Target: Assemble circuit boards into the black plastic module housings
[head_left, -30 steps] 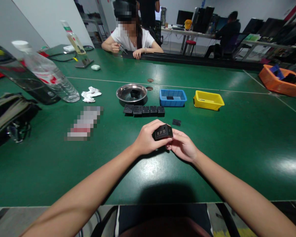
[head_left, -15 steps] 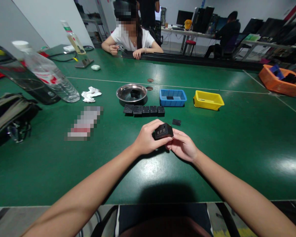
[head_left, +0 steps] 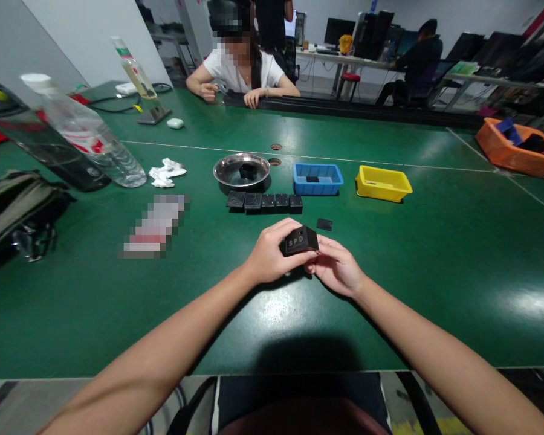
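Observation:
A black block marked "SPD" [head_left: 301, 240] is held above the green table. My left hand [head_left: 272, 252] is wrapped round its left side, thumb along the lower edge. Fingers of my right hand [head_left: 338, 263] press together at the block's right end; whether they pinch a small part there is hidden. Just beyond lies a flat black piece [head_left: 324, 224]. Farther back, a row of several black blocks [head_left: 268, 204] stands in front of a round metal bowl [head_left: 223, 176] with a black part [head_left: 248, 171] inside. A blue tray [head_left: 318, 187] holds a small dark piece; a yellow tray [head_left: 382, 192] is beside it.
Plastic bottles [head_left: 90, 142], crumpled tissue [head_left: 167, 173], a dark bag [head_left: 13, 211] and a blurred flat item [head_left: 156, 226] are on the left. An orange basket [head_left: 508, 151] sits far right. A person [head_left: 242, 69] leans on the table's far edge.

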{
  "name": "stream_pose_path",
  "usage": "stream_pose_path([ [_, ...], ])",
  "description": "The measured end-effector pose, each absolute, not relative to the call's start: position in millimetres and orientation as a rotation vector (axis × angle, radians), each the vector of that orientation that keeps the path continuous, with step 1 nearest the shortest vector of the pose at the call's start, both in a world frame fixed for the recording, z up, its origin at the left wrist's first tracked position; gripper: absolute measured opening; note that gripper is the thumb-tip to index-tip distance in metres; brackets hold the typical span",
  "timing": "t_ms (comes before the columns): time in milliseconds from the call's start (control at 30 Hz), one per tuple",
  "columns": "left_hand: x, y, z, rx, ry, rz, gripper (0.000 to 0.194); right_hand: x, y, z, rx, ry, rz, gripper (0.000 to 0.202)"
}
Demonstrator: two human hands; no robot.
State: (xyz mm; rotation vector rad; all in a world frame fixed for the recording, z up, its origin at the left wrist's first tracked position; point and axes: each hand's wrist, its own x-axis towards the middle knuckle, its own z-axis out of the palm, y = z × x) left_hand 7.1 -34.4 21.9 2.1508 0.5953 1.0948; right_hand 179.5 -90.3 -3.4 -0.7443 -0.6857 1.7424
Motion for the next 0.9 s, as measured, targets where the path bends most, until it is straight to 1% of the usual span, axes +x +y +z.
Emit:
stream_pose_path([
  [900,7.4,-34.2,21.0,2.166,0.581,1.099,0.028,178.8,-90.1,-3.2,-0.767,-0.690,1.718,0.022],
])
